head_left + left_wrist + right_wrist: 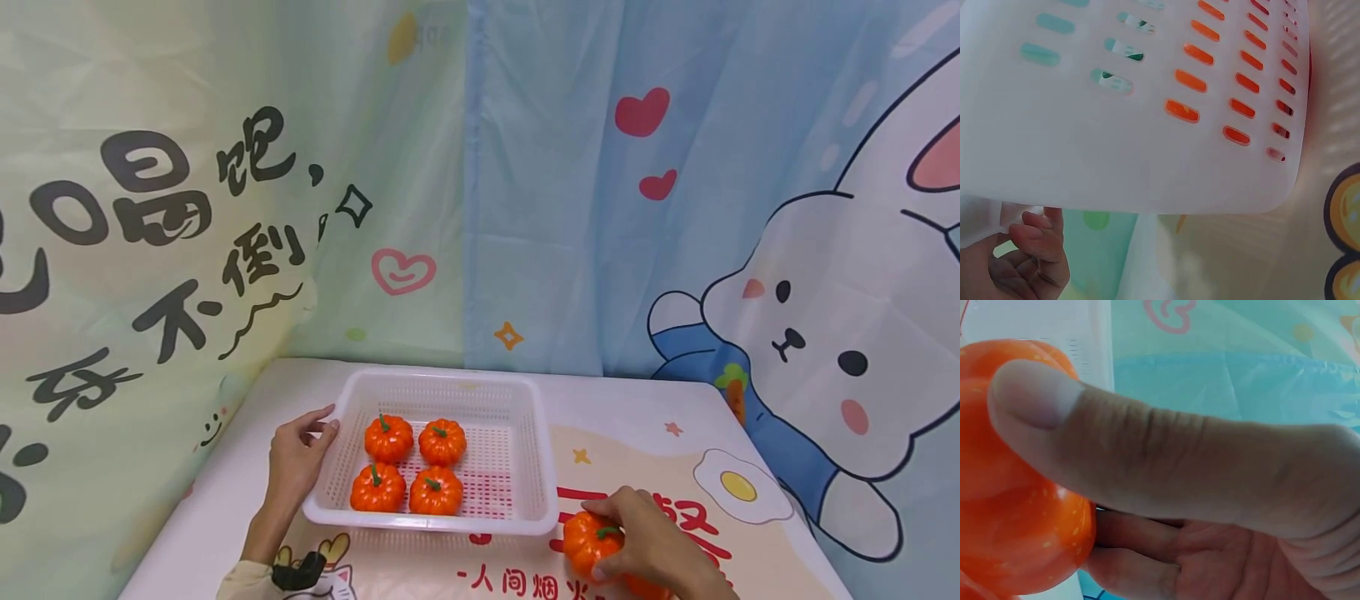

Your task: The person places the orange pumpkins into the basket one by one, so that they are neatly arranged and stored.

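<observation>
A white plastic basket (510, 527) with slotted walls stands on the table. Several small orange toy pumpkins with green stems, one of them a front-left pumpkin (378, 488), sit inside it. At the basket's left rim, my left hand (296, 458) holds the edge with curled fingers, also visible under the rim in the left wrist view. To the right of the basket, my right hand (652, 537) grips another pumpkin (588, 542) between thumb and fingers. Partly hidden below that hand is a further orange pumpkin (647, 588).
The table (300, 379) bears a printed cover with red lettering and a fried egg picture (741, 487). A printed curtain (540, 208) hangs right behind the table and along both sides.
</observation>
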`<action>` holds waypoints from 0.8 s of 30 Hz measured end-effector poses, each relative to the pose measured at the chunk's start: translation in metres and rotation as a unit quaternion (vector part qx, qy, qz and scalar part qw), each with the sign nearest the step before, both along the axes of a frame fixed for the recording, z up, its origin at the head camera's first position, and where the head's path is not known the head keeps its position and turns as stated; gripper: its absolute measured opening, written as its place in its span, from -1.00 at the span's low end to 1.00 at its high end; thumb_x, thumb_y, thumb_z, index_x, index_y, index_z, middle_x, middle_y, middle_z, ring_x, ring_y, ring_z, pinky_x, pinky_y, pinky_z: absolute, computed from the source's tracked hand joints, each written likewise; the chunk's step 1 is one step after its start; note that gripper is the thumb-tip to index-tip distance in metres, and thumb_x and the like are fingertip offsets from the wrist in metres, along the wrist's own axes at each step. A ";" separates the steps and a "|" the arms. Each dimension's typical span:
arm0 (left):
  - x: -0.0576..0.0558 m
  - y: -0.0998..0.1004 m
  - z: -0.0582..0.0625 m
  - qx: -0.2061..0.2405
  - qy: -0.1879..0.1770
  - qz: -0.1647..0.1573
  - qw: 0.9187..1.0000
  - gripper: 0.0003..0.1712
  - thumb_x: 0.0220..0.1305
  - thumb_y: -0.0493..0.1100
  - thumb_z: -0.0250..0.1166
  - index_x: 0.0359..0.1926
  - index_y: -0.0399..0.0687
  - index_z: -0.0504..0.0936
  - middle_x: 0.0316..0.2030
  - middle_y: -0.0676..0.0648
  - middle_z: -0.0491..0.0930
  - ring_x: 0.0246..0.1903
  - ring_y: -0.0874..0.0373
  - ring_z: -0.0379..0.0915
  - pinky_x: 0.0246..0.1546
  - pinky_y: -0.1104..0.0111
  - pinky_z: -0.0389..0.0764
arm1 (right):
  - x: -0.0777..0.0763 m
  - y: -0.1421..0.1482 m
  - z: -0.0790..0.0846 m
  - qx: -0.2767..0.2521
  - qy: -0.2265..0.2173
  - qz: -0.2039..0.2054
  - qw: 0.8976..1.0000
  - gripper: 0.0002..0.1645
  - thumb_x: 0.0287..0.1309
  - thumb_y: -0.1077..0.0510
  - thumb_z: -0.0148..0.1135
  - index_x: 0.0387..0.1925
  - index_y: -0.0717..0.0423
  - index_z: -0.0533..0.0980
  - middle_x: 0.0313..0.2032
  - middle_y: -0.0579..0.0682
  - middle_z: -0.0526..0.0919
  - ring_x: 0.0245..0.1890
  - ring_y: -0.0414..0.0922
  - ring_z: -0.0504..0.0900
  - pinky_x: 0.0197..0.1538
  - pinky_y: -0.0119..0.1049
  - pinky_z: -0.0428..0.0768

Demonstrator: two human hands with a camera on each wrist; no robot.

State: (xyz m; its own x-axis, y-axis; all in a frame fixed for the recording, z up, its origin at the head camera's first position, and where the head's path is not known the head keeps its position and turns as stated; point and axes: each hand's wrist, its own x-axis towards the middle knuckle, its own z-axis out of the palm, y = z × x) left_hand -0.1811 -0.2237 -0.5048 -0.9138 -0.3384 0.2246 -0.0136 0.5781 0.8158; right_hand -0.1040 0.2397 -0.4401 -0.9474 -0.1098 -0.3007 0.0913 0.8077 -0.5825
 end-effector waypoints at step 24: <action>-0.001 0.000 -0.001 0.007 0.006 0.001 1.000 -0.60 0.35 -0.06 0.34 0.18 0.01 0.68 -0.18 -0.21 0.73 -0.47 0.17 0.43 -0.52 0.50 0.46 | -0.005 0.003 0.023 0.012 0.020 0.027 0.999 -0.12 -0.49 0.08 0.76 0.10 -0.04 0.68 -0.12 -0.11 0.69 -0.09 -0.12 0.53 -0.07 -0.15 0.74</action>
State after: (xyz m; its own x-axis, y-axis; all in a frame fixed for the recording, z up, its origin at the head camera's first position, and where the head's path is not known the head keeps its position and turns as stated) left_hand -0.1826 -0.2236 -0.5062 -0.9100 -0.3437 0.2318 -0.0043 0.5670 0.8237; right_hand -0.1094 0.2432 -0.4173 -0.9515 -0.1550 -0.2656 0.0232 0.8251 -0.5645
